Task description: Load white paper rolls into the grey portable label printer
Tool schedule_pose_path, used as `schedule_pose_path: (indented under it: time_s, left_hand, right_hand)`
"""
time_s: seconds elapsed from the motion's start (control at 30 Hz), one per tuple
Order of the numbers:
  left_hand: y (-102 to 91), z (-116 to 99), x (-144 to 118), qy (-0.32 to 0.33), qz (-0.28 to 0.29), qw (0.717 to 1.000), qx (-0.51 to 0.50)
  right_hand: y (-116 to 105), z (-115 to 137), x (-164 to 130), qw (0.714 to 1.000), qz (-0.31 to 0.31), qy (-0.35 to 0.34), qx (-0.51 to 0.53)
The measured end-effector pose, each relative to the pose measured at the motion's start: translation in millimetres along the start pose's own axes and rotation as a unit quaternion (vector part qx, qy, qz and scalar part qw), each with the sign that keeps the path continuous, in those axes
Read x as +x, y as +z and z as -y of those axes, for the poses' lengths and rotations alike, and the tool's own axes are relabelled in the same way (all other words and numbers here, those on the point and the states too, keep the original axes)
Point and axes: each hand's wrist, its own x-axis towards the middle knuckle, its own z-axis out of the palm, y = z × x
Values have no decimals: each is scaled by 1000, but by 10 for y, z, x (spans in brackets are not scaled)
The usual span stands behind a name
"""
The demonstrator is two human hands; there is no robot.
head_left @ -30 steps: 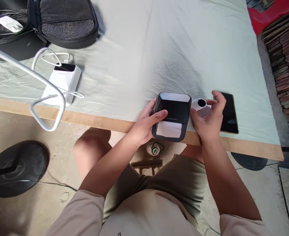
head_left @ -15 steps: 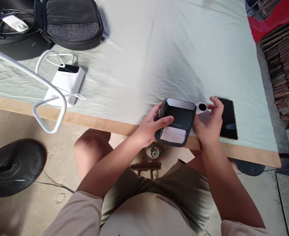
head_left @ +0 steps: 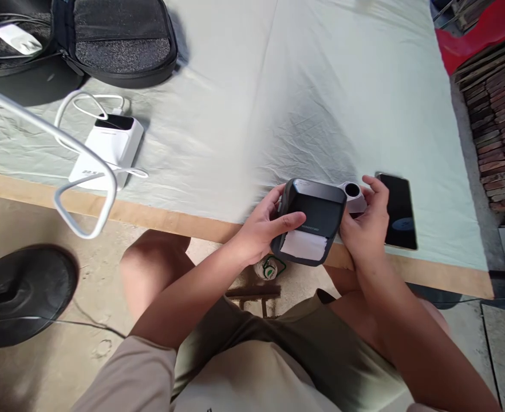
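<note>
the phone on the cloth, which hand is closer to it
Right. The right hand sits just beside the phone, fingers on a small white roll; the left hand grips the black printer's far side.

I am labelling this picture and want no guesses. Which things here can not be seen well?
All in the head view:
- Pale device: mostly hidden behind the black box and the right hand.
- Box lettering: too small to read.
- Phone: screen dark, near edge covered by fingers.
- Bag: cut off by the top edge.
- Left hand: fingers hidden behind the box.
</note>
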Motion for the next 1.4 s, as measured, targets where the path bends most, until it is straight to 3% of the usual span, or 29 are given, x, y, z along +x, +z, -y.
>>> schedule_pose_path:
  time_s: [0.4,0.57,0.9,1.07,1.4]
  left_hand:
    - [6,-7,-20,4,-3,1000,-2]
    - [23,-18,-7,24,-4,1000,11]
    - [4,10,15,47,-15,997,60]
    - [-4,-24,-3,12,-4,998,69]
    - [-76,-9,-66,4,-7,999,41]
  right_hand:
    - [7,-41,14,999,22,-31,9]
    - [-87,36,-27,993,24,-106,46]
    - [-337,325,-110,960,9,-266,86]
    - [-367,401,-124,955,5,-284,83]
    - [-272,825,-311,924,-53,-365,103]
